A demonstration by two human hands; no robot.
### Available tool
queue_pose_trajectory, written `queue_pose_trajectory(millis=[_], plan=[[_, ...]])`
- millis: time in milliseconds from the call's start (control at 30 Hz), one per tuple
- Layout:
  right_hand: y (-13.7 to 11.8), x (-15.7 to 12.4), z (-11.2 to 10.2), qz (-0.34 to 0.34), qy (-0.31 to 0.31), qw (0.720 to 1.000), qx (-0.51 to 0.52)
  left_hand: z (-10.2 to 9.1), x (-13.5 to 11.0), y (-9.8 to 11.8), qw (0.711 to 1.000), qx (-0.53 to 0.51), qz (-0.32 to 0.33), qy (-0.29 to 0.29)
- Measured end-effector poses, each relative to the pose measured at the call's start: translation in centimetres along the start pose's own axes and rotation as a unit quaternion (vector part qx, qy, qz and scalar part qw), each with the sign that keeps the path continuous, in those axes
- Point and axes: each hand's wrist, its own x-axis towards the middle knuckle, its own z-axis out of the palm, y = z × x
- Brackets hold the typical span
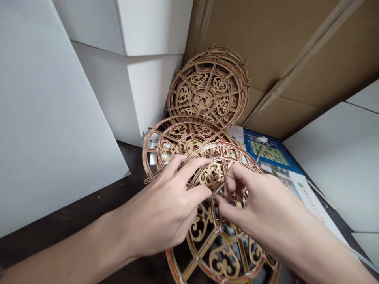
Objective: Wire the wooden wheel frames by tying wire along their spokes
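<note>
In front of me is a round golden openwork frame (pixel 225 258), with rings, spokes and scroll ornaments; red and whitish lines run along its rings. My left hand (pixel 173 197) lies over its left side, thumb and fingers bent about the frame near the centre ring. From the right, my right hand (pixel 254 197) reaches to that same ring with curled fingers, thumb beside it. Whatever sits between those right fingertips is too small to make out. Just behind the hands, a second similar frame (pixel 151 152) lies flat, partly covered by the near one.
A stack of like frames (pixel 204 100) leans at the back against a brown cardboard box (pixel 275 43). White boxes (pixel 156 90) rise on the left, another white box (pixel 334 157) on the right. A blue printed sheet (pixel 269 152) lies on the dark tabletop (pixel 89 205).
</note>
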Motion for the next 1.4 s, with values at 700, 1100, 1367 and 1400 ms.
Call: queue_pose_trajectory(millis=[700, 1100, 1367, 1400], plan=[[-0.8, -2.1, 0.9, -0.096, 0.143, 0.985, 0.014, -0.3, 0.1, 0.2, 1.000, -0.004, 0.004, 0.005], [-0.3, -1.2, -0.2, -0.134, 0.079, 0.986, -0.056, 0.1, 0.0, 0.1, 0.999, 0.008, 0.018, 0.031], [-0.2, -1.2, -0.4, -0.141, 0.080, 0.986, -0.047, -0.2, 0.1, 0.1, 1.000, 0.003, 0.011, 0.008], [-0.2, -1.2, -0.5, -0.142, 0.080, 0.986, -0.045, -0.2, 0.1, 0.1, 1.000, 0.000, 0.010, 0.016]])
